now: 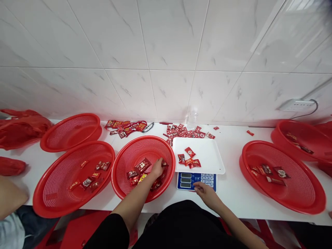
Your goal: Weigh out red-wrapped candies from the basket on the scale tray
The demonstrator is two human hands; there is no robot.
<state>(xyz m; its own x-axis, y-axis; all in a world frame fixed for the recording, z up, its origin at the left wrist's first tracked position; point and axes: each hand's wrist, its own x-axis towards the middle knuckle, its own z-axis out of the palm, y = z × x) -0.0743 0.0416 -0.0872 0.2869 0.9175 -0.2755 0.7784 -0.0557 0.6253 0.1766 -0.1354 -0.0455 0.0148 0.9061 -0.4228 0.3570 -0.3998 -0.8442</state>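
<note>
My left hand (pixel 157 169) reaches into the middle red plastic basket (pixel 129 147). Its fingers are closed at a small dark red snack packet (pixel 165 164) by the basket's right inner wall; the fingertips are partly hidden. Several red and brown packets (pixel 142 165) and a yellow-printed one (pixel 142 178) lie around it. My right hand (pixel 206 194) is at the front edge of the blue-faced digital scale (pixel 186 180), fingers loosely bent and apart, holding nothing. On the scale's white tray (pixel 210 152), several small red packets (pixel 190 160) lie together on the left half.
Red baskets with packets stand at left (pixel 49 193) and right (pixel 306 193). Loose packets (pixel 181 131) and a clear plastic bottle (pixel 192 119) lie along the wall. A power strip (pixel 297 104) is mounted at right. Another person's arm (pixel 11 197) shows at far left.
</note>
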